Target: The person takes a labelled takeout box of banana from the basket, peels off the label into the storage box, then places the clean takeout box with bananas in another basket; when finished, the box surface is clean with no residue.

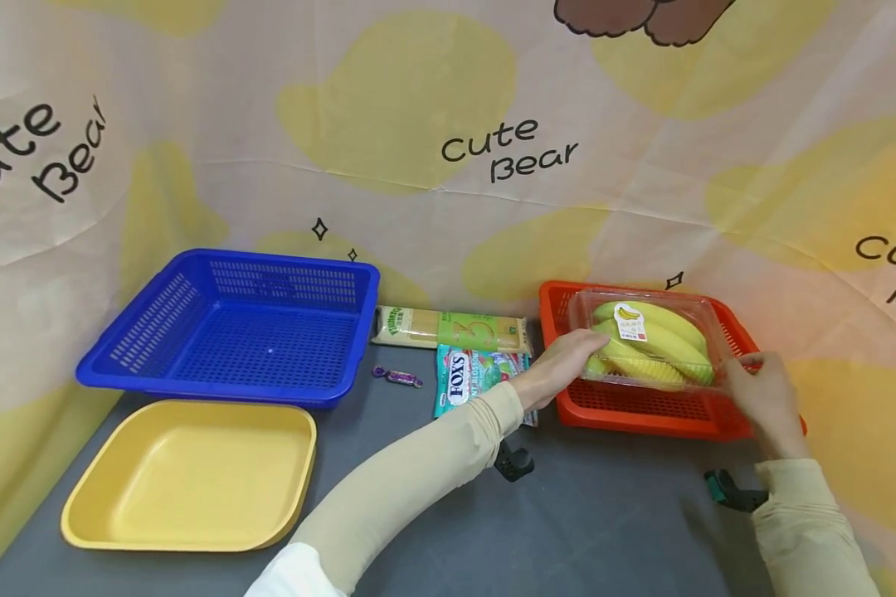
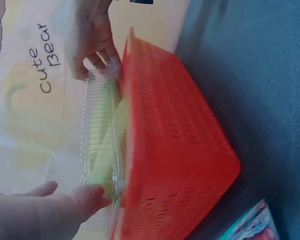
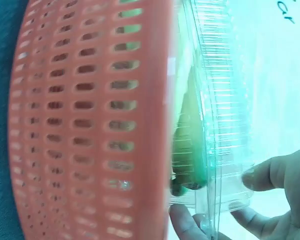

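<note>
A clear plastic box of bananas (image 1: 653, 340) with a white label sits in the mouth of the red basket (image 1: 642, 419), partly above its rim. At the box's left end my left hand (image 1: 563, 365) grips the edge, its thumb on the side in the left wrist view. My right hand (image 1: 765, 398) holds the opposite end, thumb and fingers on either side of the box's rim in the right wrist view. How far the box's underside is from the basket floor is hidden.
Left of the red basket lie a noodle pack (image 1: 455, 330), a teal FOX'S candy bag (image 1: 466, 377) and a small purple wrapped candy (image 1: 397, 377). Farther left stand a blue basket (image 1: 269, 390) and a yellow tray (image 1: 194, 543). A printed cloth (image 1: 388, 99) hangs behind.
</note>
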Demonstrator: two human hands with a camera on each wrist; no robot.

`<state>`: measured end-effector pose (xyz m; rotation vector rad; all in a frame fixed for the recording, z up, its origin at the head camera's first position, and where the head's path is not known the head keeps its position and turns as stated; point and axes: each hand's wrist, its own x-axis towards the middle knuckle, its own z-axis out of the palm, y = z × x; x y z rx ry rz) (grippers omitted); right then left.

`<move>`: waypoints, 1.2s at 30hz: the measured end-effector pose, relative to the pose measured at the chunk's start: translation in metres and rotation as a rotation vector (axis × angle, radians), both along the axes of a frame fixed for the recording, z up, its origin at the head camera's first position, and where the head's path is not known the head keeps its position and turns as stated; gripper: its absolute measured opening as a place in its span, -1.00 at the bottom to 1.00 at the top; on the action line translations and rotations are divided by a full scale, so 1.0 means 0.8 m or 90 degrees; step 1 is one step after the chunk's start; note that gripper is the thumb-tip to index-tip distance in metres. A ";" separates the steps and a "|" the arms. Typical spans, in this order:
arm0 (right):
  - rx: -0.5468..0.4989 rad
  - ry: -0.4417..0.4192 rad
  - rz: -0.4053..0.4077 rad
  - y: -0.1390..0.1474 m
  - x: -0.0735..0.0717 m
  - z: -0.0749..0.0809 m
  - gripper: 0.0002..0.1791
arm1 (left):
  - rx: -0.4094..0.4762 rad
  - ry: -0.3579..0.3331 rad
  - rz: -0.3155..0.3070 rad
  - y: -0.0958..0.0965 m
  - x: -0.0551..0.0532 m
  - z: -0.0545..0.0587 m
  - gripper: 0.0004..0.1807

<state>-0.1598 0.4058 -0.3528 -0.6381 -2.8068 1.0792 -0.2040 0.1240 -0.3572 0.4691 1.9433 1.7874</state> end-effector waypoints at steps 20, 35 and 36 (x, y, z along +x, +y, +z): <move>-0.243 0.164 0.011 -0.062 0.002 0.037 -0.94 | -0.026 0.158 0.176 -0.078 0.019 0.040 -0.56; -0.183 0.162 0.158 -0.128 0.034 0.042 -0.87 | -0.115 0.419 0.320 -0.150 0.087 0.028 -0.61; -0.174 0.164 0.164 -0.132 0.036 0.042 -0.87 | -0.122 0.436 0.331 -0.154 0.091 0.026 -0.61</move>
